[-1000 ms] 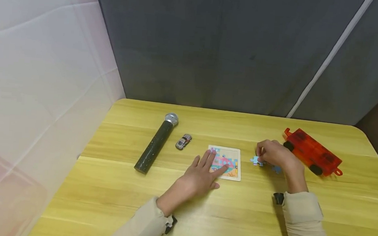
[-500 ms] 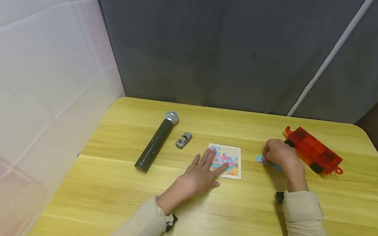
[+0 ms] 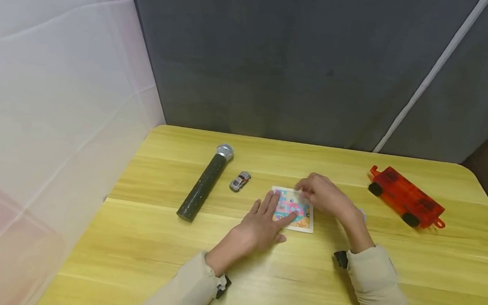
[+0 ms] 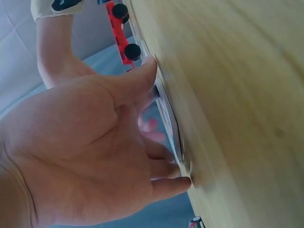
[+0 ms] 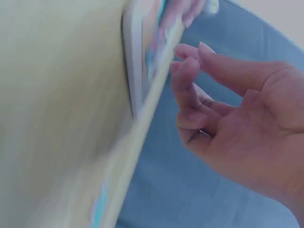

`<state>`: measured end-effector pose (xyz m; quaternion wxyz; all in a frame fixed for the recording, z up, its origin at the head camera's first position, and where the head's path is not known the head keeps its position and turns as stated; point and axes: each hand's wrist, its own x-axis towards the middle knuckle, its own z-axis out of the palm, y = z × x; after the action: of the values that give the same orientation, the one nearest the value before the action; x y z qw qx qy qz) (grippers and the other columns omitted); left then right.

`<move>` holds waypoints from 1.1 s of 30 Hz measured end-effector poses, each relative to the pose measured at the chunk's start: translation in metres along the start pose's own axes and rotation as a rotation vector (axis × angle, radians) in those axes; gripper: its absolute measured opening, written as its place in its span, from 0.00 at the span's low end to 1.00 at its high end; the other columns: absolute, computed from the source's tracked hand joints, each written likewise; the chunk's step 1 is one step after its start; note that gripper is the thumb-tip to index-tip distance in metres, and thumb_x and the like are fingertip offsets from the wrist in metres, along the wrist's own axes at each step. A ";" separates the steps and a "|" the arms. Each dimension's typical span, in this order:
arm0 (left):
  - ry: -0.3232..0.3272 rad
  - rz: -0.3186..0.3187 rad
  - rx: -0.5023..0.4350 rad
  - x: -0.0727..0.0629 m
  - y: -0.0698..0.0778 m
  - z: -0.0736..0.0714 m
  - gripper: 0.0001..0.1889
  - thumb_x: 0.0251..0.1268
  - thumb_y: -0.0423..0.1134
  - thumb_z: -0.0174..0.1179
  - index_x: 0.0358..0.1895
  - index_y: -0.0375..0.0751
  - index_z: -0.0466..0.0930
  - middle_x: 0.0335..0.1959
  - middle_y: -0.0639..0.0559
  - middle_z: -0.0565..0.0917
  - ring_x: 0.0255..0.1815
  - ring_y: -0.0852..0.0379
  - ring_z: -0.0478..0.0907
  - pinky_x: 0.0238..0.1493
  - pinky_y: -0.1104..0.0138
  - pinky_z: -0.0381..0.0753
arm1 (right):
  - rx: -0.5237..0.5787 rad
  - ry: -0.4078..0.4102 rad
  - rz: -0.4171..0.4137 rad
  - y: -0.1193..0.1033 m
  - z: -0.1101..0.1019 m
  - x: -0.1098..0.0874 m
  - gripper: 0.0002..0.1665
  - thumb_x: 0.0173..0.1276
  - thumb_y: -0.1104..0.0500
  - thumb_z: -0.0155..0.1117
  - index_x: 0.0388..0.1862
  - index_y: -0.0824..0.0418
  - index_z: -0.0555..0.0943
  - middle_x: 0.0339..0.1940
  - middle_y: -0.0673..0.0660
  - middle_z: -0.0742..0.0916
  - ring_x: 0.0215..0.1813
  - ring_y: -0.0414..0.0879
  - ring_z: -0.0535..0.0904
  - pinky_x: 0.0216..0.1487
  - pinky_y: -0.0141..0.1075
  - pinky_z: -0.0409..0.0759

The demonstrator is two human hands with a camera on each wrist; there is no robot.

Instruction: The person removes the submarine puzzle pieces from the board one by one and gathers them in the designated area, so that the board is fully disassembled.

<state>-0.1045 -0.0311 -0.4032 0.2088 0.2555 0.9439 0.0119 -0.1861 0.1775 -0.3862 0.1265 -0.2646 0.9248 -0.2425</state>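
My left hand [image 3: 257, 226] lies flat with fingers spread on a small pale-framed jigsaw puzzle [image 3: 291, 229] with a pink and blue picture. Its palm side and fingertips show in the left wrist view. My right hand [image 3: 326, 196] is over the puzzle's upper right corner, fingers bent and thumb close to the fingertips. In the right wrist view the right hand [image 5: 242, 104] shows no piece clearly between thumb and finger. Whether it pinches one is unclear. A blue puzzle piece [image 3: 363, 213] shows partly behind the right wrist.
A black microphone with a silver head [image 3: 205, 183] lies on the wooden table [image 3: 144, 240] at the left. Between it and the puzzle sits a small toy car [image 3: 240, 181]. A red toy wagon [image 3: 407, 194] with black wheels stands at the right. A dark partition [image 3: 275, 69] rises behind the table.
My right hand has moved left from the loose blue pieces to the puzzle's upper right corner. The left hand has stayed on the puzzle. The head view has shifted slightly.
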 end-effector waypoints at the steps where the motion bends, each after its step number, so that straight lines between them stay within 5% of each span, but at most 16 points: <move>1: -0.007 -0.005 -0.014 0.000 0.000 0.000 0.34 0.90 0.57 0.48 0.91 0.69 0.51 0.92 0.33 0.38 0.94 0.38 0.35 0.91 0.48 0.50 | 0.023 -0.019 -0.025 -0.004 0.005 0.005 0.13 0.80 0.71 0.64 0.57 0.74 0.89 0.49 0.65 0.90 0.52 0.58 0.85 0.58 0.55 0.87; 5: -0.031 -0.023 -0.047 0.001 0.000 0.000 0.33 0.89 0.58 0.48 0.90 0.72 0.52 0.92 0.32 0.37 0.94 0.37 0.34 0.92 0.49 0.48 | 0.075 -0.067 -0.036 -0.014 0.018 0.017 0.15 0.78 0.74 0.61 0.57 0.77 0.88 0.49 0.66 0.92 0.55 0.60 0.84 0.61 0.55 0.86; 9: -0.044 -0.030 -0.036 0.002 0.000 0.000 0.33 0.89 0.59 0.48 0.90 0.73 0.51 0.92 0.32 0.37 0.94 0.38 0.34 0.92 0.51 0.47 | 0.042 -0.033 -0.016 -0.020 0.025 0.020 0.13 0.76 0.76 0.62 0.51 0.76 0.91 0.49 0.66 0.92 0.55 0.60 0.84 0.61 0.54 0.86; 14: -0.045 -0.025 -0.038 0.002 -0.002 0.000 0.34 0.89 0.58 0.49 0.90 0.73 0.50 0.92 0.33 0.36 0.94 0.38 0.33 0.92 0.50 0.46 | 0.004 0.006 0.053 -0.028 0.032 0.021 0.09 0.79 0.70 0.66 0.53 0.74 0.86 0.48 0.63 0.85 0.45 0.52 0.81 0.51 0.45 0.87; 22: -0.037 -0.015 -0.041 0.003 -0.003 0.000 0.35 0.89 0.59 0.49 0.91 0.72 0.50 0.92 0.32 0.36 0.94 0.37 0.32 0.92 0.49 0.46 | -0.017 0.067 0.095 -0.032 0.036 0.025 0.07 0.79 0.72 0.65 0.50 0.75 0.86 0.46 0.64 0.86 0.40 0.50 0.80 0.41 0.38 0.86; 33: -0.037 -0.020 -0.036 0.002 -0.002 0.001 0.35 0.89 0.59 0.49 0.91 0.72 0.49 0.92 0.32 0.36 0.94 0.37 0.32 0.92 0.49 0.47 | 0.073 0.107 0.112 -0.032 0.039 0.025 0.10 0.75 0.76 0.65 0.53 0.74 0.84 0.47 0.64 0.85 0.44 0.53 0.82 0.47 0.43 0.88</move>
<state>-0.1070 -0.0321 -0.4050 0.2310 0.2425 0.9420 0.0223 -0.1789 0.1244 -0.4057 0.0997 -0.1944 0.9341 -0.2824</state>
